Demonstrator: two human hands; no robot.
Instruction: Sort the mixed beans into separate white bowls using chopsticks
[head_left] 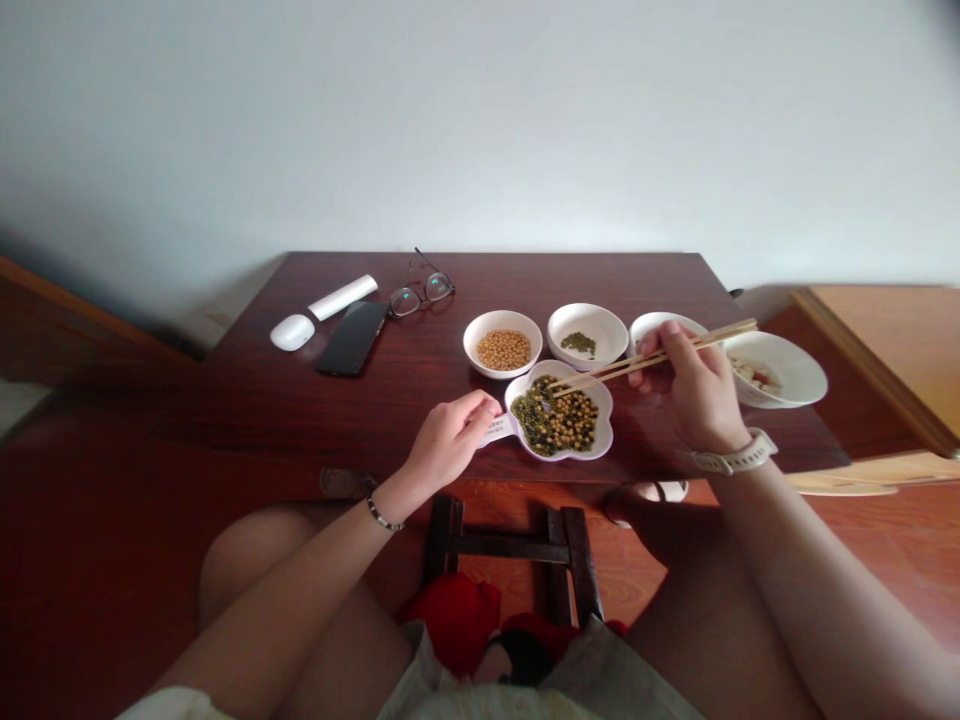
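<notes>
Basically the right hand (694, 385) pinches chopsticks (652, 358), tips angled left over the flower-shaped dish (606, 425). Left hand (450, 440) curls loosely against its tab (496, 432).

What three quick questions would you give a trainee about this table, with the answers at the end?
1. True or false: the right hand holds wooden chopsticks over the flower-shaped white dish.
2. Which is the left hand nearest to: a) the flower-shaped white dish, b) the black phone, c) the glasses?
3. Fill in the missing word: the round white bowl beside the dish holds pale yellow ____.

Key: 1 true; 2 a; 3 beans.
</notes>
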